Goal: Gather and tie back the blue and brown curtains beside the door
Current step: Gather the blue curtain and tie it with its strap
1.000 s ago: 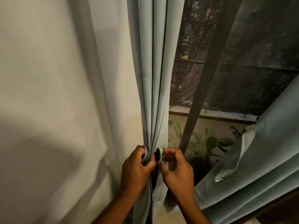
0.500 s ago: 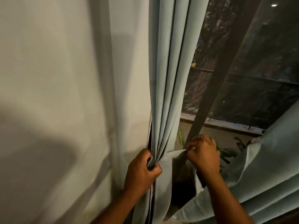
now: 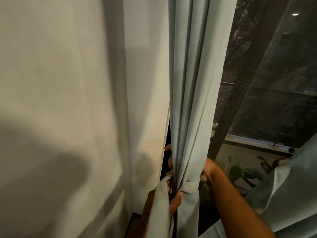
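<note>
Head view: left hand (image 3: 174,200) clamping gathered blue curtain (image 3: 193,100) so folds stay bunched; right hand (image 3: 208,172) pinching tie strip (image 3: 191,185), wrapping around.

a pale wall (image 3: 60,100) at left; leafy plant (image 3: 240,170) behind the dark mesh screen (image 3: 274,83).

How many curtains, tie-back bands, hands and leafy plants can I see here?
Pale blue fabric curtains: 2
Pale blue fabric tie-back bands: 1
Bare hands: 2, left, right
Green leafy plants: 1
Total: 6
</note>
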